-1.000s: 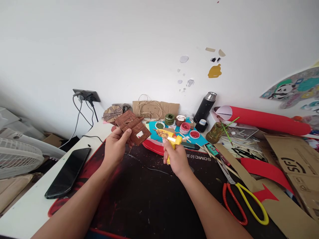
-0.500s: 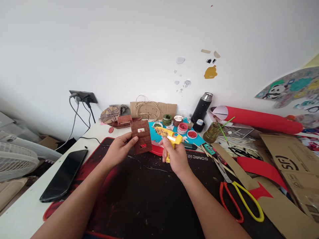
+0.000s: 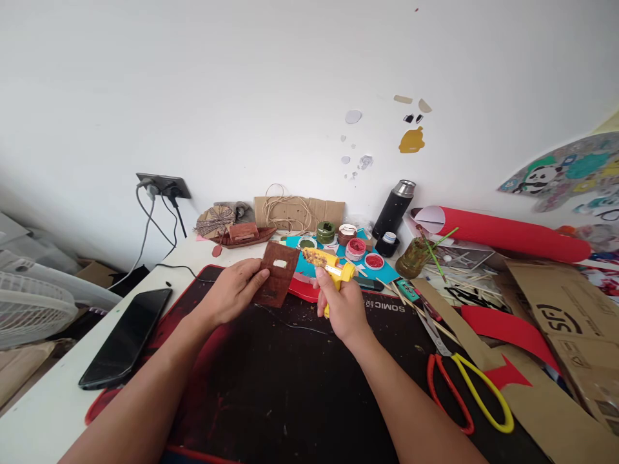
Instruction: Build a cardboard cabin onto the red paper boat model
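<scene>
My left hand pinches the left edge of a brown painted cardboard piece, held tilted above the mat. A small cut-out shows pale in its upper part. In my right hand is a yellow hot glue gun, gripped by its handle. Its stained nozzle end points left, close to the right edge of the brown piece. Behind them lie a blue sheet and open paint jars, among them a red one and a green one.
Orange-and-yellow scissors lie at right beside cardboard strips and a red roll. A phone rests at left on the table. A brown model boat, a thermos and a jar with brushes stand at the back.
My left hand has tilted the brown cardboard piece and moved it slightly down and right. The glue gun has stayed nearly in place.
</scene>
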A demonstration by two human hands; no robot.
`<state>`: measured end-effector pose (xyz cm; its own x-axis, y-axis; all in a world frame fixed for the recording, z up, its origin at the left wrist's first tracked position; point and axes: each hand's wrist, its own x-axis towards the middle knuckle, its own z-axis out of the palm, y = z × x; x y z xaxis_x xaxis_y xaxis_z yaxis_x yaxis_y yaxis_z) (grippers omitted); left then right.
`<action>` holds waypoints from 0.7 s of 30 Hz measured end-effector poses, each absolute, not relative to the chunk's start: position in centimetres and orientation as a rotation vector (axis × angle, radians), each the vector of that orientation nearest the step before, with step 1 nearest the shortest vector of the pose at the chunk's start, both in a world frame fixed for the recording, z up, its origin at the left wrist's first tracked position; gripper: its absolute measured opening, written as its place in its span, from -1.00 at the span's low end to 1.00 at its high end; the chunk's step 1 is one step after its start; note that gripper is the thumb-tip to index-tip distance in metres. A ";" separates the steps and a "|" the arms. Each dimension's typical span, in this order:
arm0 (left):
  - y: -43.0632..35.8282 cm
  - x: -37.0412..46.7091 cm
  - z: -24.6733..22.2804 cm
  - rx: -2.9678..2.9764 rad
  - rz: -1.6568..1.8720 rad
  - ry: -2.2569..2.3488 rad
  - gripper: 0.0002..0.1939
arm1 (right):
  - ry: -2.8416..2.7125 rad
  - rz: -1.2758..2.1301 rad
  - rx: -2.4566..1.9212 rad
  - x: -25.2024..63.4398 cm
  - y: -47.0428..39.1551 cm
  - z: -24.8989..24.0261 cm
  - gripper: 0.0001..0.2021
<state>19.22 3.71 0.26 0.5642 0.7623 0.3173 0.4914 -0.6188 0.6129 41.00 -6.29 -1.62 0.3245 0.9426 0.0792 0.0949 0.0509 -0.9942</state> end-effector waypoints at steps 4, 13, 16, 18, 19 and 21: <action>3.6 19.2 0.4 2.382 0.766 1.009 -0.55 | -1.039 0.880 -1.373 40.9 -6.3 -1.7 -0.38; 3.9 19.0 -0.3 2.354 0.885 1.031 -0.59 | -1.038 0.881 -1.379 40.9 -6.3 -1.5 -0.35; 4.0 19.0 -0.4 2.374 0.871 1.034 -0.58 | -1.039 0.880 -1.383 40.9 -6.4 -1.4 -0.34; 4.0 18.9 -0.4 2.389 0.862 1.031 -0.59 | -1.032 0.881 -1.385 40.9 -6.4 -1.4 -0.33; 4.0 19.0 -0.4 2.393 0.859 1.027 -0.59 | -1.032 0.881 -1.385 40.9 -6.4 -1.5 -0.33; 3.9 19.0 -0.4 2.396 0.858 1.018 -0.61 | -1.038 0.882 -1.384 40.8 -6.4 -1.6 -0.33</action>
